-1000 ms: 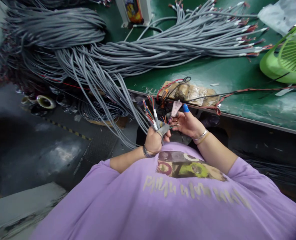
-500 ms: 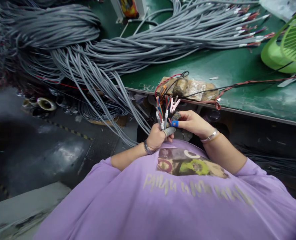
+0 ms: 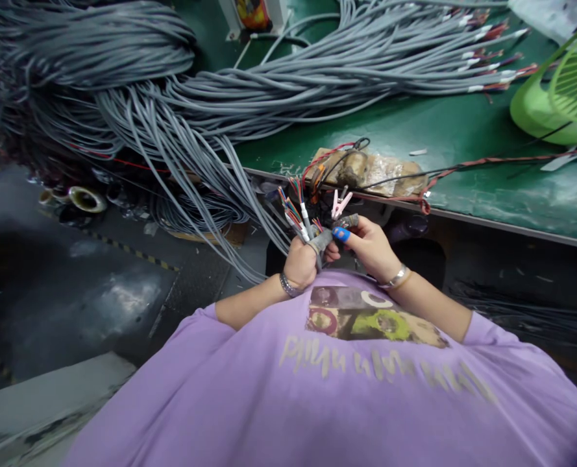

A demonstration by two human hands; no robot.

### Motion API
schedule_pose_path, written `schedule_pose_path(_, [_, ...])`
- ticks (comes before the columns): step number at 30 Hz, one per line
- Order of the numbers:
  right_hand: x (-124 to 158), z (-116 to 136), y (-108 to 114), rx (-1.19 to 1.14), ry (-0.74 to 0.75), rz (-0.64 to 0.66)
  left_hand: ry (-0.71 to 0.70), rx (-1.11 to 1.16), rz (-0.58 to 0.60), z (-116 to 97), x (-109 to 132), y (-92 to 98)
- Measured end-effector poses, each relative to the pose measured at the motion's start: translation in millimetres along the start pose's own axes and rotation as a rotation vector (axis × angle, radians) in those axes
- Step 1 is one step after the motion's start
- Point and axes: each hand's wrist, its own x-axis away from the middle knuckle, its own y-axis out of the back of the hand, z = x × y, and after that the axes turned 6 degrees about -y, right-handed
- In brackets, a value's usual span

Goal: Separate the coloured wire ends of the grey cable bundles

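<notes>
My left hand (image 3: 302, 263) is closed around several grey cables (image 3: 310, 228) in front of my chest. From their ends fan stripped coloured wires (image 3: 292, 211), pointing up and to the left, with white bands at the base. A grey wrap covers the left thumb, which presses across the cables. Close on the right, my right hand (image 3: 376, 251) has its thumb and forefinger brought together, blue tape around the thumb and a dark grey wrap on the forefinger. What lies between those fingertips is too small to make out. A pink clip (image 3: 339, 205) stands just beyond the right hand.
The green bench (image 3: 483, 181) carries a long bundle of grey cables (image 3: 288, 91) and a coiled pile (image 3: 98, 45). A taped cardboard block (image 3: 390, 175) with red and black leads sits at its edge. A green fan (image 3: 561, 91) stands right. Cables hang over the left edge.
The coloured wire ends in my left hand have tilted to the left. My right hand has moved slightly left and down, closer to the left thumb.
</notes>
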Motion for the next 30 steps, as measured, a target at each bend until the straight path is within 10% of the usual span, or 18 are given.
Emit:
schedule_pose_path(8, [-5.1, 9.3, -6.6, 0.000, -0.086, 0.205, 0.015, -0.140, 0.198, 1.9, 1.8, 10.9])
schedule_pose_path(22, [-8.2, -1.4, -5.9, 0.013, -0.064, 0.040, 0.008, 0.090, -0.044, -1.6, 7.1, 1.1])
schedule_pose_path(30, [-1.8, 7.6, -21.1, -0.137, -0.154, 0.297, -0.021, 0.081, -0.023, 7.2, 5.2, 4.0])
